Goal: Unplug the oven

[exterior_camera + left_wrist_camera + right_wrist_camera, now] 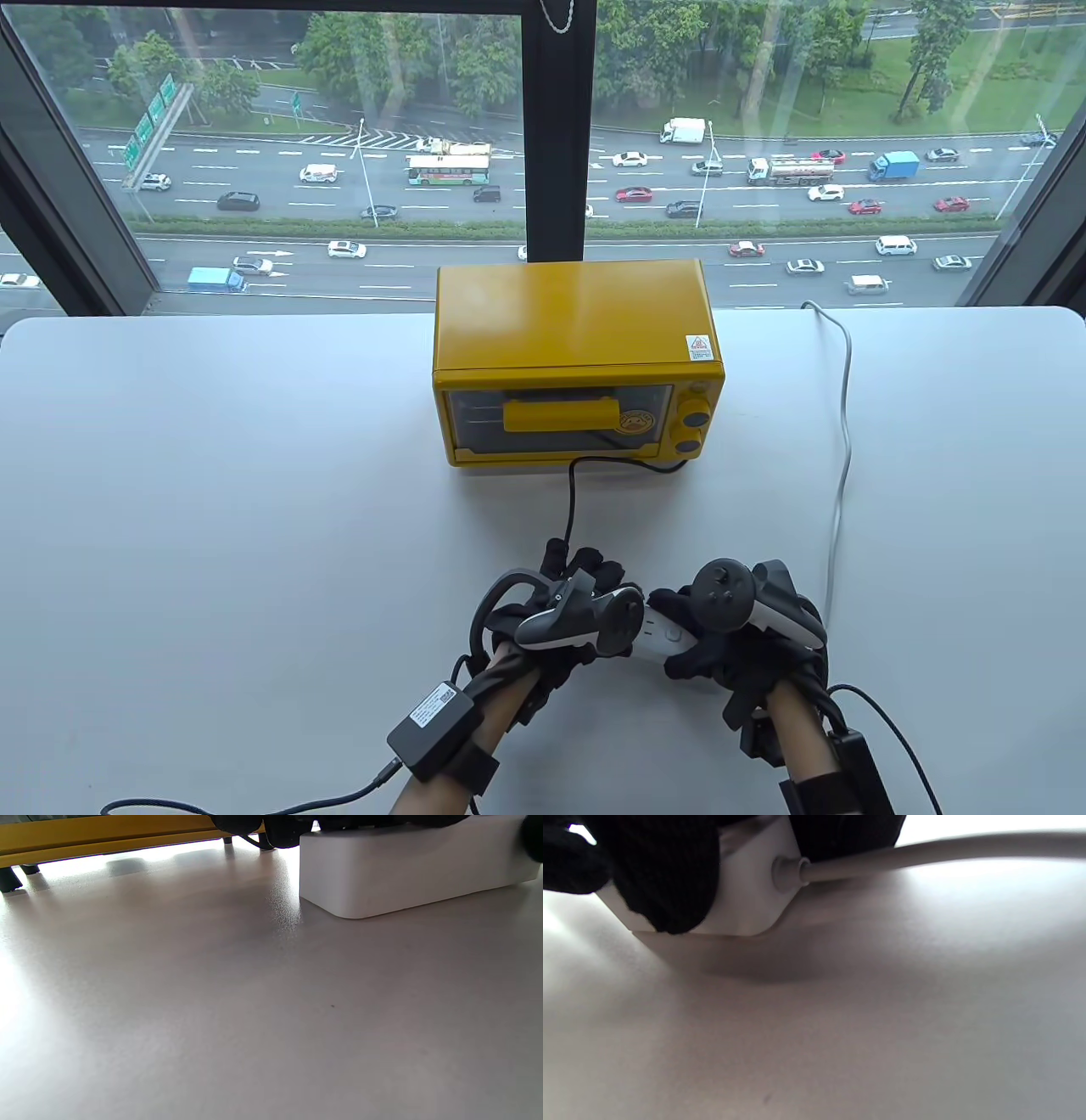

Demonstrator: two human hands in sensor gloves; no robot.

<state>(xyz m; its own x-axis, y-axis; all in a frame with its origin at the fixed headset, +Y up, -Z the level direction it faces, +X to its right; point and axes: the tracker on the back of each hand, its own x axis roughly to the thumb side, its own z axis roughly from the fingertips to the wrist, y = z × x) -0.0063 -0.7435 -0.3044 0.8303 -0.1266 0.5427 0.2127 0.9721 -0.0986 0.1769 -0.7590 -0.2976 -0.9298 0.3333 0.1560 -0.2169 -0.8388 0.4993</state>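
Observation:
A yellow toaster oven (577,356) stands at the back middle of the white table (212,509). Its black cord (571,501) runs forward from under its front to my left hand (585,570). That hand's fingers curl over the cord's end at the left end of a white power strip (657,632); the plug itself is hidden under them. My right hand (700,654) grips the strip's right end. In the right wrist view black gloved fingers (666,870) press on the strip (746,899). The left wrist view shows the strip (403,874) flat on the table.
The strip's grey cable (842,458) runs back along the table's right side and over the far edge by the window; it also shows in the right wrist view (925,851). The oven's underside and feet (106,836) show in the left wrist view.

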